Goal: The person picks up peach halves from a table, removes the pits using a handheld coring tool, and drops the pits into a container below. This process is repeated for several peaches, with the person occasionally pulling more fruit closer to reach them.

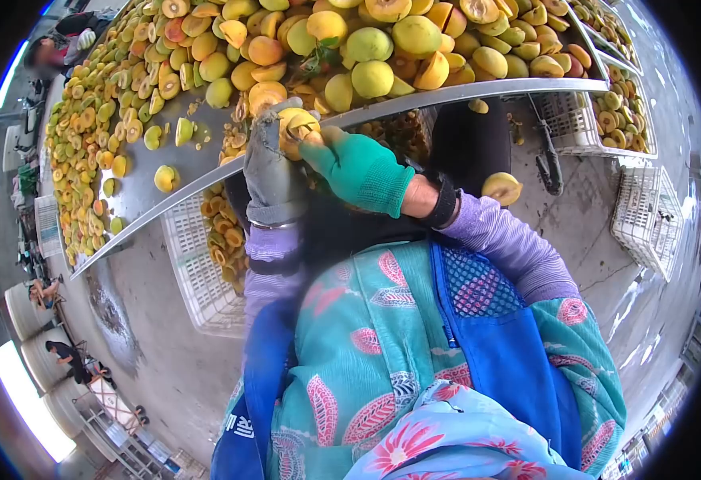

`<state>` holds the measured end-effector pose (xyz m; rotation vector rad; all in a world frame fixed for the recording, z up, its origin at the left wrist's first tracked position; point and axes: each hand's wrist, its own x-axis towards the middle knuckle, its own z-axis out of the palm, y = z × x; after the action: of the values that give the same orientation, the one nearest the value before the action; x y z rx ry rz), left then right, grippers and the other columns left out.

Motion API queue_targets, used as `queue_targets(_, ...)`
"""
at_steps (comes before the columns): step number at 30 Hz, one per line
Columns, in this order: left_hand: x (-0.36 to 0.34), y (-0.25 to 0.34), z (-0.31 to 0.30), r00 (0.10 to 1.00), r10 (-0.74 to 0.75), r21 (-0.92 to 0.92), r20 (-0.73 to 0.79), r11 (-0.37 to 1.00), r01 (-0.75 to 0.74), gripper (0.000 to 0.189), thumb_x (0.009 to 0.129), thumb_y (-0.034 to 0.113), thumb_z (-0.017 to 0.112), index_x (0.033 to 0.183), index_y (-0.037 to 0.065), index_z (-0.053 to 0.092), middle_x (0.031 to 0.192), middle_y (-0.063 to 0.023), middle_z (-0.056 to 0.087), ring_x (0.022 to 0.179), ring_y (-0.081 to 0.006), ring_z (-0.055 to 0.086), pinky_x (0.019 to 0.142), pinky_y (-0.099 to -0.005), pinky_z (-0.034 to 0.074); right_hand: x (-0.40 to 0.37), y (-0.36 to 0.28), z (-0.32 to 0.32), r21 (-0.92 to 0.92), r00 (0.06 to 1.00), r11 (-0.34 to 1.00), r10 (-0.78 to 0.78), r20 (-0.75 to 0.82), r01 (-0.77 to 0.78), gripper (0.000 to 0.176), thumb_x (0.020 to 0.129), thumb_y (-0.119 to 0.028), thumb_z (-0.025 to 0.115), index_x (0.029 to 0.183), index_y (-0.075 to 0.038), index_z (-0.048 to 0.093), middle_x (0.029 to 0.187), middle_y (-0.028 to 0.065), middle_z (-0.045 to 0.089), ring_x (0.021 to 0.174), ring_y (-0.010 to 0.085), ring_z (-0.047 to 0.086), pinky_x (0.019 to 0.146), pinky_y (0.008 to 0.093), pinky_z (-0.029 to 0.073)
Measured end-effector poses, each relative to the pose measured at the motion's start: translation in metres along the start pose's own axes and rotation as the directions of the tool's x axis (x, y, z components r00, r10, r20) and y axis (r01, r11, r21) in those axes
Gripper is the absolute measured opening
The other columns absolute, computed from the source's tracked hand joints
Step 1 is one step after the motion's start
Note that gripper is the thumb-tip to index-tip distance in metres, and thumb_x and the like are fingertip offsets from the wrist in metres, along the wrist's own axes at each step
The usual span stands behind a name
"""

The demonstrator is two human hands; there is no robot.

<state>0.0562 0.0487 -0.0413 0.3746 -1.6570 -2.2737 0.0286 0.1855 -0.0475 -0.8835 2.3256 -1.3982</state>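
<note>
My left hand (274, 164), in a grey glove, is closed around a yellow peach (296, 130) at the near edge of the metal table (230, 166). My right hand (364, 172), in a green knitted glove, is closed too, its thumb and fingertips pressed against the same peach from the right. The fruit looks cut, with a darker patch between the fingers. Whether a small tool sits in the right hand is hidden. Just beyond the hands lies a heap of whole and halved peaches (372, 78) on the table.
Under the table edge stands a white plastic crate (194, 264) of peach pieces. More white crates (646, 220) stand at right. A halved peach (501, 188) is by my right forearm. A dark-handled tool (553, 160) hangs down near the right crates. Other people (66, 360) are far left.
</note>
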Motion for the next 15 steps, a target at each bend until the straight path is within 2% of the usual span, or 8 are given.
queue_targets(1,0.001,-0.002,-0.002,0.997,0.069,0.13,0.023,0.989,-0.072,0.039,0.101,0.029,0.04,0.114,-0.003,0.057,0.1,-0.01,0.062,0.087,-0.0198,0.061,0.078,-0.0283,0.05,-0.001,-0.002,-0.001,0.032,1.0,0.999,0.005,-0.001,-0.005,0.046,0.096,-0.042,0.046,0.098,0.004,0.055,0.083,0.0283,0.062,0.081,0.0464,0.06,0.07,0.0519,0.046)
queue_targets(3,0.002,-0.003,0.0,0.979,0.203,0.318,0.033,0.926,-0.202,0.037,0.101,0.028,0.04,0.111,-0.003,0.058,0.103,-0.0103,0.062,0.089,-0.0196,0.061,0.079,-0.0289,0.05,-0.001,-0.013,0.0,0.229,0.981,0.955,0.192,0.001,-0.187,0.046,0.096,-0.042,0.046,0.099,0.003,0.055,0.084,0.0285,0.062,0.082,0.0464,0.06,0.071,0.0516,0.046)
queue_targets(4,0.002,-0.004,0.001,0.973,0.231,0.318,0.031,0.92,-0.228,0.036,0.102,0.028,0.04,0.11,-0.002,0.059,0.105,-0.0104,0.062,0.089,-0.0194,0.061,0.08,-0.0293,0.051,0.0,-0.017,0.002,0.324,0.96,0.907,0.281,0.014,-0.27,0.046,0.096,-0.042,0.046,0.099,0.003,0.055,0.084,0.0285,0.062,0.082,0.0464,0.06,0.071,0.0515,0.046)
queue_targets(5,0.002,-0.004,0.002,0.966,0.258,0.319,0.03,0.913,-0.254,0.036,0.102,0.028,0.041,0.11,-0.002,0.059,0.106,-0.0104,0.062,0.09,-0.0193,0.061,0.08,-0.0297,0.051,-0.001,-0.018,0.004,0.334,0.961,0.906,0.277,0.001,-0.262,0.046,0.096,-0.042,0.046,0.099,0.003,0.055,0.084,0.0284,0.062,0.082,0.0465,0.06,0.071,0.0516,0.046)
queue_targets(8,0.0,-0.009,0.005,0.967,0.249,0.156,-0.048,0.958,-0.239,0.033,0.101,0.027,0.043,0.107,-0.001,0.06,0.106,-0.0102,0.062,0.089,-0.0178,0.061,0.078,-0.0301,0.051,-0.003,-0.017,0.007,0.351,0.962,0.903,0.272,-0.025,-0.246,0.045,0.096,-0.041,0.046,0.1,0.003,0.055,0.084,0.0284,0.062,0.082,0.0469,0.059,0.072,0.052,0.045)
queue_targets(10,0.001,-0.007,0.009,0.974,0.21,0.152,-0.089,0.969,-0.195,0.033,0.101,0.026,0.043,0.106,-0.001,0.061,0.102,-0.0094,0.064,0.086,-0.0164,0.061,0.077,-0.0285,0.051,-0.005,-0.019,0.006,0.345,0.963,0.905,0.27,-0.014,-0.249,0.044,0.096,-0.041,0.046,0.102,0.002,0.054,0.084,0.0288,0.062,0.084,0.0475,0.059,0.073,0.0526,0.045)
queue_targets(13,0.007,-0.012,0.011,0.975,0.184,0.18,-0.122,0.97,-0.161,0.033,0.101,0.025,0.044,0.103,-0.001,0.062,0.095,-0.0078,0.065,0.082,-0.0141,0.06,0.074,-0.0262,0.05,-0.006,-0.01,0.012,0.286,0.973,0.936,0.228,-0.041,-0.207,0.046,0.096,-0.042,0.045,0.105,0.002,0.053,0.078,0.0261,0.062,0.068,0.0423,0.062,0.061,0.0486,0.049)
queue_targets(15,0.009,-0.012,0.011,0.977,0.169,0.26,-0.129,0.957,-0.131,0.033,0.1,0.025,0.045,0.104,-0.002,0.063,0.096,-0.0091,0.065,0.083,-0.0143,0.06,0.074,-0.0263,0.05,-0.004,-0.012,0.009,0.42,0.949,0.854,0.308,0.069,-0.308,0.048,0.096,-0.043,0.044,0.107,0.003,0.052,0.074,0.023,0.062,0.056,0.0353,0.061,0.051,0.0436,0.048)
